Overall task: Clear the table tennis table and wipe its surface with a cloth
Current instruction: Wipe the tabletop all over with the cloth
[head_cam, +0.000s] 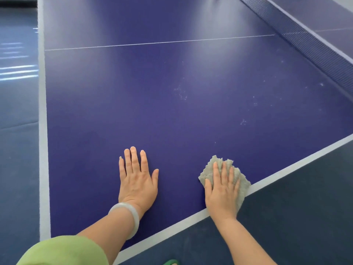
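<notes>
The blue table tennis table (172,88) with white edge lines fills the view. My right hand (222,190) lies flat, fingers straight, pressing a crumpled grey-beige cloth (215,165) onto the surface right at the near white edge line. My left hand (136,178) rests palm down with fingers spread on the bare blue surface, a hand's width left of the cloth. A pale bangle sits on my left wrist. Faint whitish specks (181,92) dot the surface farther ahead.
The dark net (305,41) runs diagonally across the upper right. The table's left edge line (43,131) borders blue floor. Dark floor lies beyond the near edge at lower right. A green shoe tip (171,262) shows at the bottom.
</notes>
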A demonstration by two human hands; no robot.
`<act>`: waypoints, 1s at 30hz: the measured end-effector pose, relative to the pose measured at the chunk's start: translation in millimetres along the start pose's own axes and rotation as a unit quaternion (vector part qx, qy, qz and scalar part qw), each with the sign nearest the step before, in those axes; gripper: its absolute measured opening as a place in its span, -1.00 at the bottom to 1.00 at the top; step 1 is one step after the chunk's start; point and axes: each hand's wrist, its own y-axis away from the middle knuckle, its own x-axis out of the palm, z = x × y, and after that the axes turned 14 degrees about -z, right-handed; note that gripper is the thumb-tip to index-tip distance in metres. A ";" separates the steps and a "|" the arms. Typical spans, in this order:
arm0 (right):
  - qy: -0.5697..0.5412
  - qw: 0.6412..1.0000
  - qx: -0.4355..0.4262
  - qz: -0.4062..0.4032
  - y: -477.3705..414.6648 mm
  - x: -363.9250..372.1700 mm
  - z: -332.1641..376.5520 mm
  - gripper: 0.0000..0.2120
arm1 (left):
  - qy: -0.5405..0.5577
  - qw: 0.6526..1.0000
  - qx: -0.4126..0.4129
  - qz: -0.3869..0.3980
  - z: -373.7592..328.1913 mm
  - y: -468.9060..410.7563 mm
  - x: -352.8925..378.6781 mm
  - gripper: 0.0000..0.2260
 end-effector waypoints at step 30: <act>0.003 1.000 -0.001 -0.026 -35.4 -1.0 -44.0 -0.42 | 0.007 1.000 -0.014 -0.018 -2.2 0.8 2.0 -0.34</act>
